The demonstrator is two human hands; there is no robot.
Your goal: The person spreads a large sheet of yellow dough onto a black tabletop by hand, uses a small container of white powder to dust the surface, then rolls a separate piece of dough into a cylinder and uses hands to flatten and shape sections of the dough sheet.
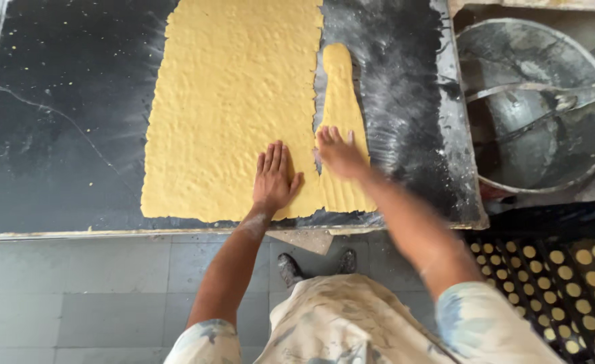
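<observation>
A large flat sheet of yellow dough (pixel 230 101) is spread on a dark stone slab (pixel 61 114). My left hand (pixel 274 178) lies flat, fingers together, on the sheet's near right corner. My right hand (pixel 338 154) presses palm down on a narrower strip of the same dough (pixel 341 101) that runs alongside the sheet's right edge. The strip is wide near me and tapers to a rounded tip farther away. Neither hand holds anything.
A big grey metal bowl (pixel 537 135) with a metal tool across it stands right of the slab. Below it is a black crate (pixel 567 269) with round yellow pieces showing through. Grey floor tiles (pixel 75 290) lie under the slab's front edge.
</observation>
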